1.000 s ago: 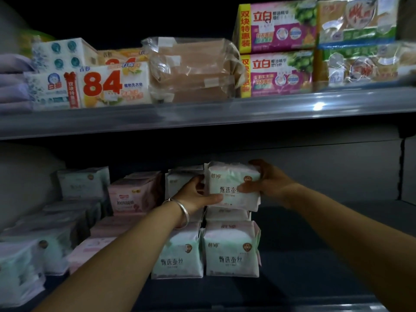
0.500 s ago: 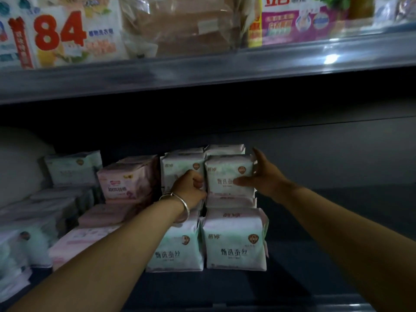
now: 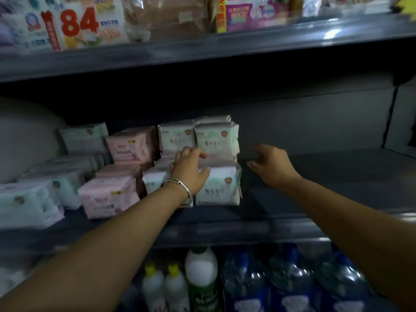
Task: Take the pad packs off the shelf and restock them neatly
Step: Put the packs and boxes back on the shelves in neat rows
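Pale green pad packs are stacked two high on the middle shelf (image 3: 225, 228). The top right pack (image 3: 217, 138) stands upright on the stack, with a second top pack (image 3: 175, 137) beside it and a lower front pack (image 3: 219, 188) beneath. My left hand (image 3: 190, 170), with a silver bangle on the wrist, lies against the front of the stack with its fingers spread over the packs, gripping none. My right hand (image 3: 270, 165) hovers just right of the stack with fingers loosely apart, holding nothing. The picture is motion-blurred.
Pink pad packs (image 3: 132, 145) and more pale green packs (image 3: 29, 201) fill the shelf's left side. The shelf part right of the stack is bare and dark. Above, a shelf holds an "84" box (image 3: 78, 25) and soap packs. Below stand bottles (image 3: 201, 280) and blue water packs (image 3: 288, 284).
My right hand has let go of the top right pack and pulled away to the right. My left hand has slid down onto the stack's front. The view has tilted downward.
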Available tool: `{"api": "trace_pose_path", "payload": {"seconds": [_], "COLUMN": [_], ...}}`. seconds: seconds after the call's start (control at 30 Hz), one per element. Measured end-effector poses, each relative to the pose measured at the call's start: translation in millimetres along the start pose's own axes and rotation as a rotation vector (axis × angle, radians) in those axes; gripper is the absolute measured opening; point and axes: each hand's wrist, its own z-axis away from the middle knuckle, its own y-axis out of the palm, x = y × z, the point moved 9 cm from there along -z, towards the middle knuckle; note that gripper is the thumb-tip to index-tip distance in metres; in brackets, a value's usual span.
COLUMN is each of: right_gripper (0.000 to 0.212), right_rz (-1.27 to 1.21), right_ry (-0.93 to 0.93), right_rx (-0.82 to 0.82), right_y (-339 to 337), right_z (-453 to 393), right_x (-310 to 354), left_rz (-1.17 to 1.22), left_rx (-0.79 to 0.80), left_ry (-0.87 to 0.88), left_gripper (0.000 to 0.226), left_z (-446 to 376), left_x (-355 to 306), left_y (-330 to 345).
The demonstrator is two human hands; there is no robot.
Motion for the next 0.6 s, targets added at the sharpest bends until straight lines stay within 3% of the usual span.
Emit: {"api": "trace_pose_path", "payload": {"seconds": [0.23,0.5,0.6], "right_gripper": [0.042,0.049,0.051], "right_rz": [0.168,0.417,0.477], "right_ry": [-0.19,-0.102,-0.064], "right_rx": [0.031,0.385,0.475], "right_y": [0,29,24], "right_z": [124,267,300], "right_x": [-19,-122,-157], "left_rz": [-0.144,-0.287,-0.344], "left_rx": [-0.023,0.328,0.458], "left_ry": [0.048,0.045,0.119], "left_gripper": [0.036,0.048,0.053], "left_z": [120,254,279], "left_x": [-51,-91,-116], "left_y": [22,141,182]}}
